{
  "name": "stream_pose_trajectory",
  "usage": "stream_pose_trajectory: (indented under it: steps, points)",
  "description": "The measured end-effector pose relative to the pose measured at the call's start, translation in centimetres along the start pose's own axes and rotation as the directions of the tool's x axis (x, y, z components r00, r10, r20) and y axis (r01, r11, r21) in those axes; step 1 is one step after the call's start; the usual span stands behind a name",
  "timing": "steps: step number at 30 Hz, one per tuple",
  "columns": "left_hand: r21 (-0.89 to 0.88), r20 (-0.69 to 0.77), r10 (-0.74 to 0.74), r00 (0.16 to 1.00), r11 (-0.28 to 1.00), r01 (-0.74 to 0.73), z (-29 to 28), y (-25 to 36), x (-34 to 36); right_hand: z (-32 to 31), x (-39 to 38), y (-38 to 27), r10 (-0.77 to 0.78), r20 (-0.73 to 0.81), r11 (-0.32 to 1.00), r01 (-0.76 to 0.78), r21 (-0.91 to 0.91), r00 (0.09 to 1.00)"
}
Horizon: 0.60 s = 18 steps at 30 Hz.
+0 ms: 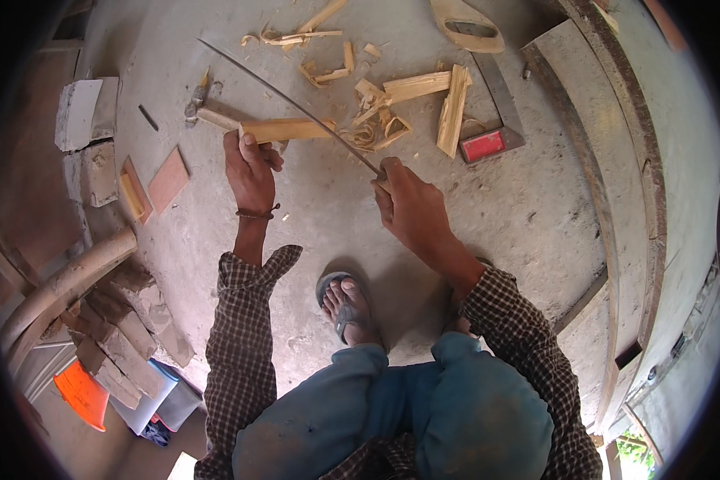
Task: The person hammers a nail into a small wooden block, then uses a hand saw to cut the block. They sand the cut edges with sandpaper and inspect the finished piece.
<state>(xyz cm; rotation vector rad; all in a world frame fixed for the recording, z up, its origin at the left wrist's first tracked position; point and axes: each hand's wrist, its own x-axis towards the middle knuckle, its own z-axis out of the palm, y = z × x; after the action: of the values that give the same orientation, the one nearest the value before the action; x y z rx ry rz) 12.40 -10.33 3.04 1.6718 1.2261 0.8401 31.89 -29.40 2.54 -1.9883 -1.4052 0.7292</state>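
Your left hand (250, 172) pinches a pale split wood stick (284, 130); beside it, your right hand (408, 204) grips a long thin blade (296, 104). Chips lie past the stick; cutting continues.

I see a shirt with tiny checks, dark brown and cream. Its long sleeves are pushed up a bit. The left sleeve (240, 336) has an open cuff that flaps out wide near the wrist. The right sleeve (528, 336) has a cuff that sits snug around the arm. On the left wrist I see a thin dark band (256, 214), like a string bracelet. My left hand (250, 172) and right hand (412, 210) are bare, with no gloves. The trousers (424, 412) are blue and look dusty and worn. One foot wears a grey sandal (346, 308) with a strap between the toes.
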Motion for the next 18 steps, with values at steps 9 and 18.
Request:
stream_pose_trajectory:
  steps: [9,18]
  points:
    - [-0.143,-0.098,0.139,0.985,0.978,-0.152,-0.2,1.4,-3.4,0.0,1.9,0.9,0.174,0.047,0.981,-0.169,-0.094,0.984]
    - [0.239,-0.039,0.263,0.964,0.939,-0.246,-1.8,9.3,-13.1,-2.8,3.9,-1.3,-0.305,-0.362,0.859,0.09,-0.504,0.881]
